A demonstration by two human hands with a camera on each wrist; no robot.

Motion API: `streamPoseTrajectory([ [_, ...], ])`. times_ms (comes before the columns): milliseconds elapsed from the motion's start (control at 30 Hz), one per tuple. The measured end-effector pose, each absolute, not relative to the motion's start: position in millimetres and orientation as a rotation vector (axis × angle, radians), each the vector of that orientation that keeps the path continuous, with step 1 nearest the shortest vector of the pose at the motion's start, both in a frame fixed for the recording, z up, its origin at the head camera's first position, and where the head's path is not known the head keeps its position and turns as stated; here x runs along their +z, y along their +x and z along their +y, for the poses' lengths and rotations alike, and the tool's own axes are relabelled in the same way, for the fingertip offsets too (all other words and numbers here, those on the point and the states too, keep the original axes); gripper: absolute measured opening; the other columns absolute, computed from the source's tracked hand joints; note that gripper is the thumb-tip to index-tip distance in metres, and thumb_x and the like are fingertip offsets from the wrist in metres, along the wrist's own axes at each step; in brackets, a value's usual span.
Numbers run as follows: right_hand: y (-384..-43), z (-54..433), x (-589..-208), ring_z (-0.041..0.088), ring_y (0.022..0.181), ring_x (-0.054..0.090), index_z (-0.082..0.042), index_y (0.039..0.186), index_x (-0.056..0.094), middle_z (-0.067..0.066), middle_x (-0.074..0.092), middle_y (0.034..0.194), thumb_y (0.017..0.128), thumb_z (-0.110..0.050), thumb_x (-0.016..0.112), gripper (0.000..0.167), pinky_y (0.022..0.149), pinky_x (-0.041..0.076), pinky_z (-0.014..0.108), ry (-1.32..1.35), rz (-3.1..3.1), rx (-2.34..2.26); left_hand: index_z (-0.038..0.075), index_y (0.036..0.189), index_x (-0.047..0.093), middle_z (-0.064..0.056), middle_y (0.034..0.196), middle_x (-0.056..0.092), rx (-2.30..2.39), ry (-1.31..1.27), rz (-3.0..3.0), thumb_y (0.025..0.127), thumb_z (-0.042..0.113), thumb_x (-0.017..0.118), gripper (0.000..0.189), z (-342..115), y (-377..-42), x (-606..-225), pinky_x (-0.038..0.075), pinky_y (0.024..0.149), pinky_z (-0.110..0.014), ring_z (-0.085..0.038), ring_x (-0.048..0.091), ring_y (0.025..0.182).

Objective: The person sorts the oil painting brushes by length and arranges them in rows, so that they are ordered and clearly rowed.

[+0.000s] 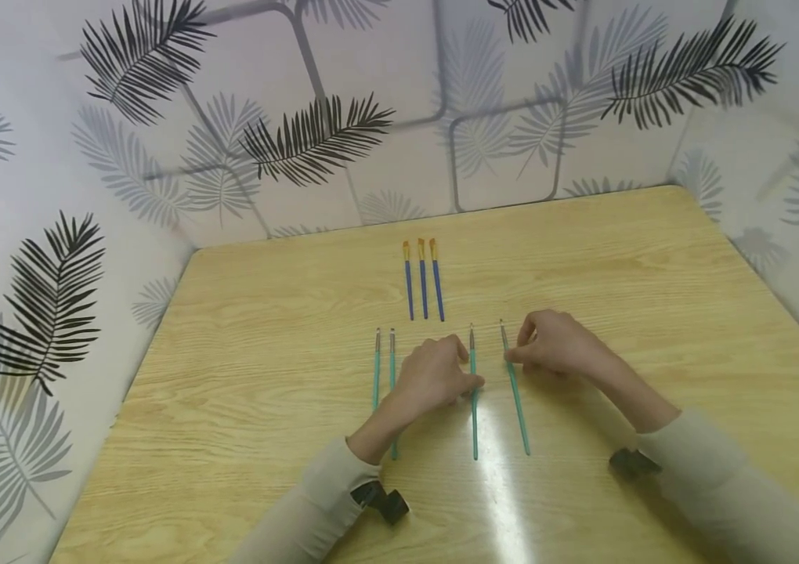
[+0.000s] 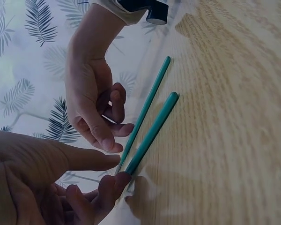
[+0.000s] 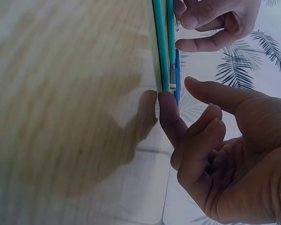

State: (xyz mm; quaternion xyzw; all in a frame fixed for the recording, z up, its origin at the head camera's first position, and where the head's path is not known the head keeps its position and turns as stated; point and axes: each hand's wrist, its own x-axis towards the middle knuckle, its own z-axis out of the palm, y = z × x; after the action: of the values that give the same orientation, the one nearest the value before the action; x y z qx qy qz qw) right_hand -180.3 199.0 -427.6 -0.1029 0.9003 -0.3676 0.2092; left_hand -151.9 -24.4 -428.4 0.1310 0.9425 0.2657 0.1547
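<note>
Several paintbrushes with teal handles lie on the table, bristle ends away from me. My left hand (image 1: 435, 374) is at the teal paintbrush (image 1: 474, 423) right of it; its fingertips are close about the handle, with a gap between thumb and finger in the left wrist view. My right hand (image 1: 556, 345) touches the rightmost teal paintbrush (image 1: 518, 403), which lies slanted. In the right wrist view a fingertip (image 3: 167, 101) is at that handle and the thumb stands apart. Left of my left hand lie a teal paintbrush (image 1: 376, 372) and another teal paintbrush (image 1: 392, 360), partly hidden by that hand.
Farther back are three blue-handled paintbrushes, a left one (image 1: 410, 290), a middle one (image 1: 424, 290) and a right one (image 1: 438, 290), side by side. The wood-grain table (image 1: 265, 329) meets a leaf-patterned wall (image 1: 385, 172) at its back and left edges.
</note>
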Motion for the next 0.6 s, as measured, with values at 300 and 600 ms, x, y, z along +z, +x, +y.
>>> streamPoseTrajectory([
  [300, -168, 191, -429, 0.01, 0.042, 0.048, -0.007, 0.078, 0.071, 0.001, 0.063, 0.059, 0.09, -0.029, 0.078, 0.026, 0.043, 0.039, 0.021, -0.311, 2.568, -0.876, 0.002, 0.097, 0.077, 0.007, 0.055, 0.053, 0.695, 0.376, 2.745, 0.087, 0.028, 0.085, 0.028, -20, -151, -430, 0.028, 0.039, -0.018, -0.003, 0.043, 0.043],
  [600, -162, 185, -429, 0.009, 0.038, 0.049, -0.007, 0.061, 0.068, -0.003, 0.053, 0.048, 0.091, -0.024, 0.078, 0.036, 0.041, 0.043, 0.02, -0.324, 2.582, -0.877, 0.022, 0.054, 0.03, 0.012, 0.046, 0.023, 0.654, 0.395, 2.792, 0.088, 0.027, 0.083, 0.063, -18, -152, -433, 0.019, 0.038, -0.018, -0.002, 0.023, 0.04],
])
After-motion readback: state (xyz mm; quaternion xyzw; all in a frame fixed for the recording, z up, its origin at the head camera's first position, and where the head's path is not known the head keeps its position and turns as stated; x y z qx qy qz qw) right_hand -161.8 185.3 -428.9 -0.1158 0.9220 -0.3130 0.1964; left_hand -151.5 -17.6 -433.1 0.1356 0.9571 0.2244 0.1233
